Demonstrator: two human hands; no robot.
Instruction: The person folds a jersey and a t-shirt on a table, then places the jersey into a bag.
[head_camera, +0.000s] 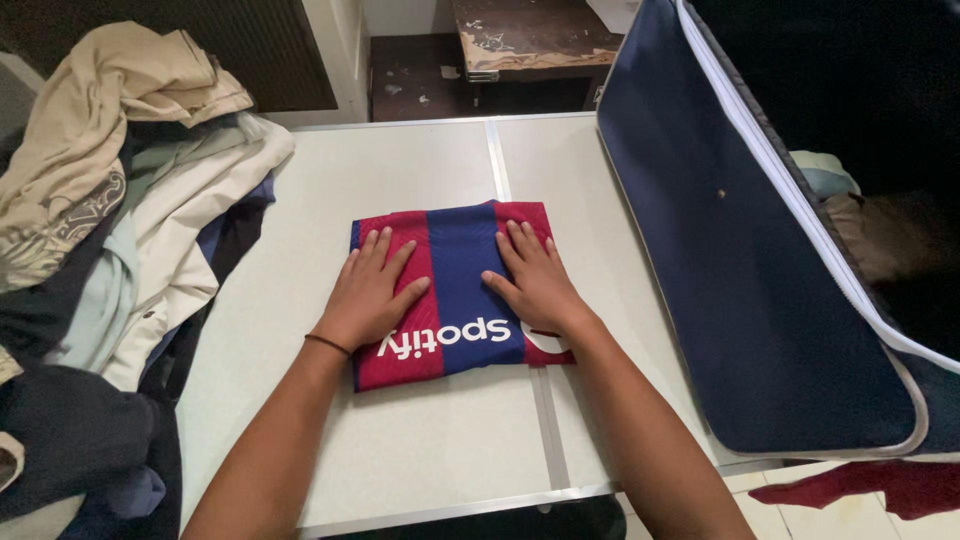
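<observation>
A pale grey folding table (420, 440) fills the middle of the frame, a metal seam running down it. Beyond it, top centre, stands a worn wooden table (530, 35) with chipped paint over a dark floor (410, 90). Upper left, a dark slatted panel (255, 45) beside a white wall (340, 50). Lower right, pale floor tiles (850, 520). Soft, even light.

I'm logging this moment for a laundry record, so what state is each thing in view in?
Red and blue striped jersey: folded into a flat rectangle on the white folding table.
Left hand: flat, palm down on the jersey.
Right hand: flat, palm down on the jersey.
Heap of beige, white and navy clothes: unfolded, crumpled.
Navy fabric bag with white piping: open, clothes inside.
</observation>
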